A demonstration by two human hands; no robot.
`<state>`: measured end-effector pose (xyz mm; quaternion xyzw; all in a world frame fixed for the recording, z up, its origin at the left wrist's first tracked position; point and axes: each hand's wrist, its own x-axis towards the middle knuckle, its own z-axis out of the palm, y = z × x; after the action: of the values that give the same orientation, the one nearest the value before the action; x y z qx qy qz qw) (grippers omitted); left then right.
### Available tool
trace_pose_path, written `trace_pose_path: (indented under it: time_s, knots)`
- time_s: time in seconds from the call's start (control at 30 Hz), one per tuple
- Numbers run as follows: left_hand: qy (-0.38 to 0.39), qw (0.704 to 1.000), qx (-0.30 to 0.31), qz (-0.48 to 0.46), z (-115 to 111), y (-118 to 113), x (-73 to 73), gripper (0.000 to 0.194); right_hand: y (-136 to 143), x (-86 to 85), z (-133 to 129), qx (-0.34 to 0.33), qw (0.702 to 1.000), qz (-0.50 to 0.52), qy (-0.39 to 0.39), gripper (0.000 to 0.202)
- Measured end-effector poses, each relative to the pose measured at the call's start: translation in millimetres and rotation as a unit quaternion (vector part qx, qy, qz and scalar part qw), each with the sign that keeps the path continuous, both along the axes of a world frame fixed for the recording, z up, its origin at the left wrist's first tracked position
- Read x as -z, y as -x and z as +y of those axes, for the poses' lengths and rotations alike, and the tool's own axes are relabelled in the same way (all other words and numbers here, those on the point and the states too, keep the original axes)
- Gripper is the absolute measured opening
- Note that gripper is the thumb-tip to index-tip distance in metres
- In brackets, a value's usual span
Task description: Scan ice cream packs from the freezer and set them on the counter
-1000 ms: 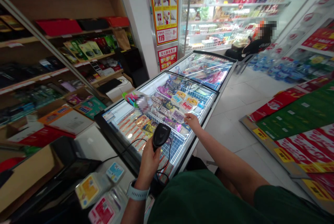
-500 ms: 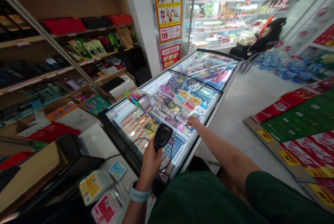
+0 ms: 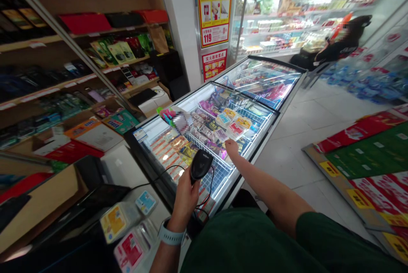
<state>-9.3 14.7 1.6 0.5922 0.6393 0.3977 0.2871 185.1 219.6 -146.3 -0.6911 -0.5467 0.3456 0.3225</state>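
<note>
My left hand is wrapped round the handle of a black barcode scanner, its head tilted over the freezer. A cable trails from the scanner. Over the chest freezer's glass lid, my right hand is curled closed; I see nothing in its fingers. Just beyond those fingers lies a clear pack with a purple label. Beside it on the glass are packs with a blue label, yellow labels and a red label. Frozen goods in wire baskets show beneath.
Clear packs with yellow and red labels and a blue-labelled pack lie on the counter at left. A colourful bag rests on the freezer's left edge. A person sits beyond; stacked cartons stand right.
The purple-labelled pack has shifted away from me and left, closer to the other packs. My right hand has moved left and curled in. The scanner stays in my left hand.
</note>
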Motion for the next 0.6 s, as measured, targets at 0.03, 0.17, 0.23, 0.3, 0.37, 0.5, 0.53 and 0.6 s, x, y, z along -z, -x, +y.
trace_pose_path:
  time_s: [0.03, 0.17, 0.23, 0.3, 0.37, 0.5, 0.53, 0.6]
  knots:
    - [-0.002, 1.000, -0.001, 0.000, -0.1, 0.3, 0.3, 0.045, 1.4, -0.6, -3.1, -0.031, 0.998, -0.048, -0.006, 0.027]
    - [-0.014, 1.000, -0.005, 0.003, -0.3, 0.6, 3.5, 0.045, 8.0, -1.4, -8.0, -0.158, 0.971, -0.176, -0.026, 0.043]
    - [-0.015, 1.000, -0.005, 0.011, -0.3, -0.2, 5.0, 0.044, 12.2, -0.6, -5.7, -0.200, 0.951, -0.232, -0.028, 0.049]
    - [-0.013, 1.000, -0.004, 0.022, -0.2, -1.3, 5.4, 0.045, 16.2, 0.1, -0.9, -0.228, 0.931, -0.282, -0.028, 0.053]
    - [-0.013, 0.999, -0.006, 0.030, 0.1, -2.7, 4.3, 0.045, 19.2, 0.2, 5.7, -0.251, 0.912, -0.323, -0.029, 0.054]
    - [-0.018, 0.999, -0.002, 0.035, 1.5, -5.9, -1.3, 0.042, 21.5, -1.7, 21.0, -0.287, 0.880, -0.377, -0.031, 0.051]
    - [-0.020, 0.999, 0.001, 0.032, 1.9, -6.6, -2.6, 0.042, 21.5, -2.3, 24.9, -0.293, 0.874, -0.386, -0.031, 0.051]
    - [-0.022, 0.999, 0.004, 0.026, 2.5, -7.4, -4.2, 0.041, 21.6, -3.2, 32.3, -0.300, 0.865, -0.402, -0.029, 0.051]
